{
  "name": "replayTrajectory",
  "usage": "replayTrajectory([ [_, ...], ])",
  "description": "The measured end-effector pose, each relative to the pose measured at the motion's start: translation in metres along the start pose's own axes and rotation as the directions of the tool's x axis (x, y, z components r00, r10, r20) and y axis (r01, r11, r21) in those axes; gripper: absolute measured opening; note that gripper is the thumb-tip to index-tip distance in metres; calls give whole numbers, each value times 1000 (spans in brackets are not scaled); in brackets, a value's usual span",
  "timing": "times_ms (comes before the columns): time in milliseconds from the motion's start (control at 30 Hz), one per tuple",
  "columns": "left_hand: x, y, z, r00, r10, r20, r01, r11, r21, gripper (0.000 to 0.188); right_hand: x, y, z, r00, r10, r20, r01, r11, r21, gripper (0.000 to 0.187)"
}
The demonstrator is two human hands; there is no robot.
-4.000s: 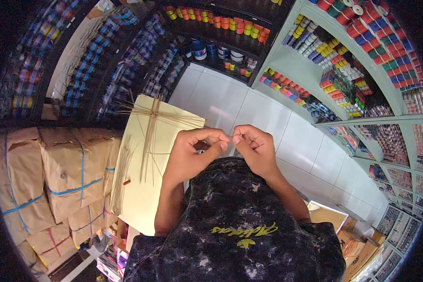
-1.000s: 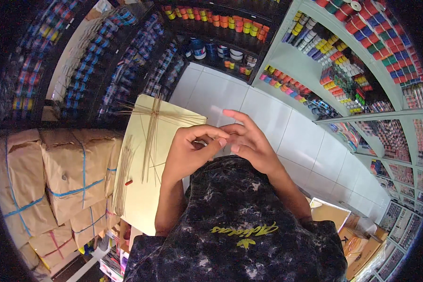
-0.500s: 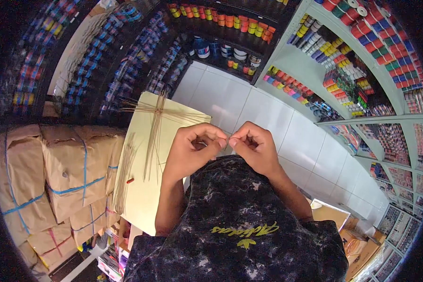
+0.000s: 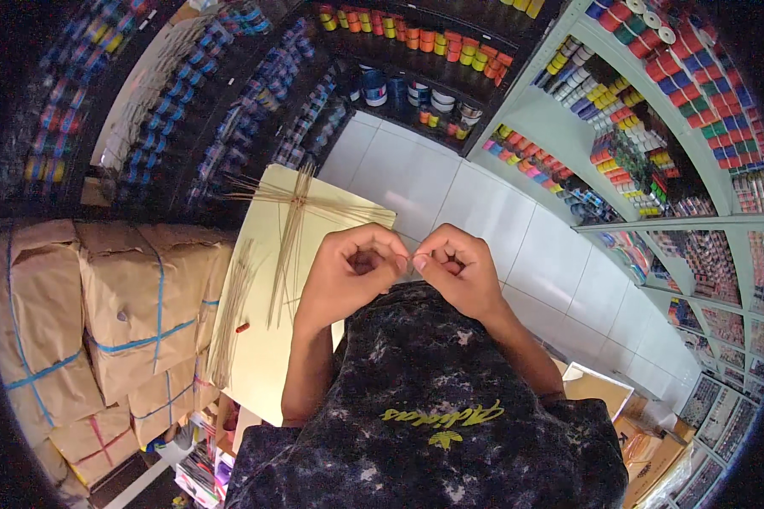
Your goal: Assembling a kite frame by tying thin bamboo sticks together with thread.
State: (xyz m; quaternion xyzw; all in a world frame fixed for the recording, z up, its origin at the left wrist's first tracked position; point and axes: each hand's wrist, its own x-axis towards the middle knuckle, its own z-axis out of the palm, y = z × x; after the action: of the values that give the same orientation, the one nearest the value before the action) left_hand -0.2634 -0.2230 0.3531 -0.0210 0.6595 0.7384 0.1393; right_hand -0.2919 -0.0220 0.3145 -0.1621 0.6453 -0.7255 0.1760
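Observation:
My left hand (image 4: 358, 270) and my right hand (image 4: 460, 270) meet fingertip to fingertip in front of my chest. Both are closed in a pinch, thumb against forefinger. Whatever they pinch, if anything, is too small to make out. Left of them lies a pale yellow board or tabletop (image 4: 255, 360). Thin brown sticks (image 4: 295, 206) lie crossed on its far part, some reaching past its edge. More thin sticks (image 4: 232, 310) run along its left side. A small red piece (image 4: 243, 327) rests beside those.
Brown paper parcels (image 4: 127, 297) tied with blue string are stacked at the left. Dark shelves (image 4: 255, 110) with spools stand behind, pale shelves (image 4: 560, 161) with coloured spools to the right. White floor tiles (image 4: 475, 204) lie between. Cardboard boxes (image 4: 645, 450) sit at the lower right.
My hands stay pinched together in nearly the same place, with a slight shift of the fingers. The surroundings have moved a little to the right in the picture.

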Motion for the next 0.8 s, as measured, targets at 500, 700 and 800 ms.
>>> replayTrajectory([
  [500, -14, 0, -31, 999, 30, -36, -28, 998, 61, 13, 10, -2, 30, 999, 9, 40, -8, 1000, -25, 5],
  [700, -16, -4, -34, 998, 45, -53, -46, 999, -11, 13, 10, 4, 34, 999, 16, 33, -14, 999, -43, 6],
  [800, -16, -2, -34, 998, 37, -51, -37, 999, -9, 12, 9, 4, 35, 999, 26, 31, -25, 999, -31, 6],
])
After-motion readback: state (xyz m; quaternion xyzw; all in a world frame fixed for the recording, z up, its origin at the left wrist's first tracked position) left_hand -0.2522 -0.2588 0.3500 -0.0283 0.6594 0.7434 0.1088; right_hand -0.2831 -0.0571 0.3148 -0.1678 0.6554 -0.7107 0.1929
